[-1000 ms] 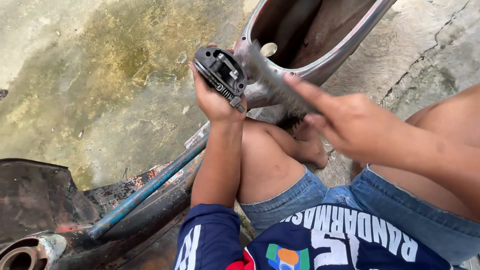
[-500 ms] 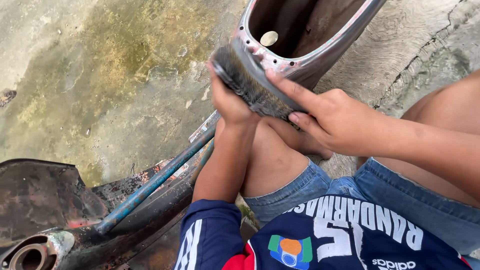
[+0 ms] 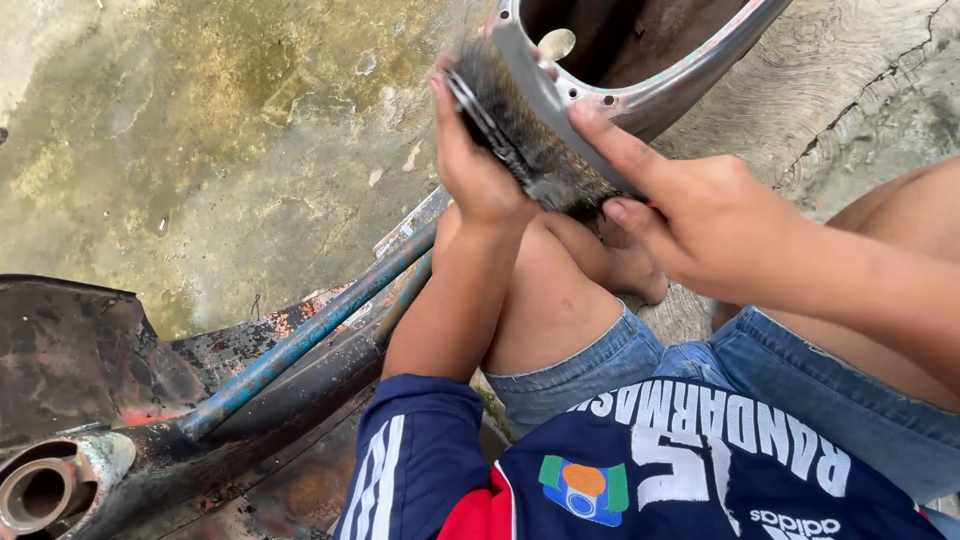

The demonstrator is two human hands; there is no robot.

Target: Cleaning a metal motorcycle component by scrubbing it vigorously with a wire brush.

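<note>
Bristles dark and matted on the wire brush [image 3: 530, 135] — right hand [image 3: 700, 225] grips it, left hand [image 3: 480, 170] seemingly clasps a hidden part.

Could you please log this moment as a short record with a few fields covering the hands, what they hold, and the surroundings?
Left hand: left hand grips a dark round metal part, mostly hidden by the brush.
Right hand: right hand holds a wire brush, bristles against the part.
Behind: bare metal shell with a round hole.
Lower left: rusty frame and blue tube.
Ground: stained concrete.
</note>
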